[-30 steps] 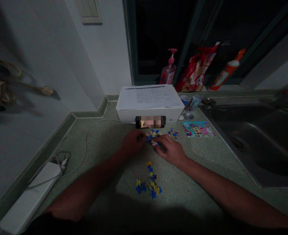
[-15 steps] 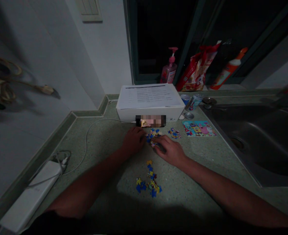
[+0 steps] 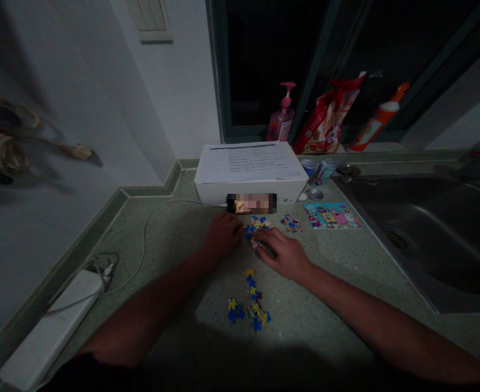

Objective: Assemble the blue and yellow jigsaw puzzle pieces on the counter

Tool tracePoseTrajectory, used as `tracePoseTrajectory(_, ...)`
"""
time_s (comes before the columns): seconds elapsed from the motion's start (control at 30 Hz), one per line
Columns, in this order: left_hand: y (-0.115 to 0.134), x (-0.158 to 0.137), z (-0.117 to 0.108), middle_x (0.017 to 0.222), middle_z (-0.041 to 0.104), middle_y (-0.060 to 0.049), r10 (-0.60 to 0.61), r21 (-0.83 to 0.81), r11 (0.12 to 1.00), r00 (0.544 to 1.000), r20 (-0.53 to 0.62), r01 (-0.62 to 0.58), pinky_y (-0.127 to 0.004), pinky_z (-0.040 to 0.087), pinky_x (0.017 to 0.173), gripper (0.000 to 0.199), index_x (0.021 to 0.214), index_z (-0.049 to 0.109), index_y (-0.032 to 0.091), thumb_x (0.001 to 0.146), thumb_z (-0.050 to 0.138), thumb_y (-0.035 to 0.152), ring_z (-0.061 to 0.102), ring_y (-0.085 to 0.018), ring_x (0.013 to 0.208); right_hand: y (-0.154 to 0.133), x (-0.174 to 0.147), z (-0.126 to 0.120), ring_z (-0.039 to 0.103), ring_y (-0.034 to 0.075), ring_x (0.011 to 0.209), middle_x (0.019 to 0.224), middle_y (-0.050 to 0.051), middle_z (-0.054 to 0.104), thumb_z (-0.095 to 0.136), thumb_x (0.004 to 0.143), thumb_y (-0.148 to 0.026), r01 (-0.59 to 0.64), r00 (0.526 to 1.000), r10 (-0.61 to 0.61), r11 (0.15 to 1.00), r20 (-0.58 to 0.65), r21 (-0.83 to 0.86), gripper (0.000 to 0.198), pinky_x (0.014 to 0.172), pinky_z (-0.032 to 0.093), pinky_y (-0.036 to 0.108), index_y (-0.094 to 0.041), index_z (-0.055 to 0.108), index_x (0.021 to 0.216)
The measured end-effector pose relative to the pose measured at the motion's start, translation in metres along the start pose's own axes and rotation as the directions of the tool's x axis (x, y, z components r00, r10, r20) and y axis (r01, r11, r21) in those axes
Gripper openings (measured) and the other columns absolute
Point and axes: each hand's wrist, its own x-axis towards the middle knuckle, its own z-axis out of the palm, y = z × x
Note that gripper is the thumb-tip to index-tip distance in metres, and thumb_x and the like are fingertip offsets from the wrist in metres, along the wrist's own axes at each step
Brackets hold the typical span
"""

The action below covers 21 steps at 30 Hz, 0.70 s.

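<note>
Just in front of the white box (image 3: 205, 190), the main pile of puzzle pieces (image 3: 259, 222) lies on the counter between two bare hands. The right hand (image 3: 284, 252), before the box's right half, appears to pinch a pale puzzle piece (image 3: 256, 245) between thumb and fingertips, likely because so small a thing needs only a light grip. The left hand (image 3: 223, 235), before the box's left half, has its fingers curled downward; whether they hold anything I cannot tell. A phone (image 3: 242, 207) is propped against the box's front, perhaps so that its screen faces the person, and a picture card (image 3: 332, 215) lies flat off the box's right front corner, probably to be seen without crowding the pieces. Counted, there are one box, one phone, one card and three lots of pieces: the main pile, a smaller pile (image 3: 291, 223) before the box's right end, and a straggling group (image 3: 254, 310) farthest out from it, perhaps set apart on purpose. Single pieces overlap and are too small to count.
</note>
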Motion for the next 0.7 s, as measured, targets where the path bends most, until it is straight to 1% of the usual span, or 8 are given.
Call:
tracePoseTrajectory(0.17, 0.0004, 0.0005, -0.0012, 0.109, 0.077, -0.009, -0.016, -0.010, 1.000, 1.000, -0.008, 0.016, -0.043, 0.056, 0.105, 0.011, 0.101, 0.079, 0.020, 0.105, 0.069, 0.018, 0.068, -0.026, 0.110, -0.0020, -0.0028, 0.0024, 0.081, 0.026, 0.106, 0.122, 0.012, 0.080, 0.059, 0.111, -0.033, 0.036, 0.998, -0.035, 0.999, 0.048, -0.008, 0.025, 0.083, 0.067, 0.039, -0.022, 0.076, 0.125)
tracePoseTrajectory(0.3, 0.0014, 0.0002, -0.0028, 0.108, 0.077, -0.008, -0.037, -0.032, 0.999, 0.999, -0.009, 0.037, -0.044, 0.056, 0.106, 0.011, 0.101, 0.079, 0.021, 0.104, 0.070, 0.017, 0.069, -0.026, 0.110, -0.0035, -0.0040, 0.0040, 0.081, 0.025, 0.102, 0.120, 0.010, 0.081, 0.058, 0.110, -0.032, 0.055, 0.994, -0.053, 0.998, 0.099, -0.015, 0.024, 0.078, 0.066, 0.036, -0.023, 0.077, 0.123)
tracePoseTrajectory(0.47, 0.0035, -0.0001, -0.0056, 0.109, 0.078, -0.010, -0.035, -0.057, 0.998, 0.999, -0.012, 0.034, -0.046, 0.058, 0.107, 0.013, 0.103, 0.080, 0.020, 0.104, 0.068, 0.015, 0.071, -0.028, 0.112, -0.0067, -0.0028, 0.0021, 0.079, 0.023, 0.096, 0.111, 0.007, 0.080, 0.059, 0.109, -0.030, 0.085, 0.980, -0.081, 0.996, 0.182, -0.010, 0.022, 0.074, 0.063, 0.035, -0.025, 0.077, 0.121)
tracePoseTrajectory(0.57, 0.0036, 0.0003, -0.0060, 0.110, 0.078, -0.010, -0.036, -0.065, 0.997, 0.999, -0.011, 0.036, -0.048, 0.059, 0.108, 0.016, 0.103, 0.079, 0.023, 0.105, 0.065, 0.016, 0.072, -0.028, 0.113, -0.0081, -0.0025, 0.0016, 0.078, 0.023, 0.091, 0.106, 0.007, 0.078, 0.062, 0.107, -0.028, 0.099, 0.969, -0.090, 0.995, 0.230, -0.026, 0.018, 0.070, 0.061, 0.035, -0.025, 0.077, 0.118)
tracePoseTrajectory(0.7, 0.0026, 0.0003, -0.0055, 0.111, 0.079, -0.008, -0.040, -0.079, 0.996, 0.999, -0.008, 0.039, -0.050, 0.059, 0.110, 0.021, 0.102, 0.079, 0.028, 0.105, 0.061, 0.018, 0.072, -0.030, 0.113, -0.0088, -0.0025, 0.0006, 0.077, 0.024, 0.091, 0.107, 0.008, 0.078, 0.063, 0.107, -0.028, 0.106, 0.957, -0.097, 0.994, 0.273, -0.021, 0.018, 0.071, 0.061, 0.037, -0.025, 0.077, 0.116)
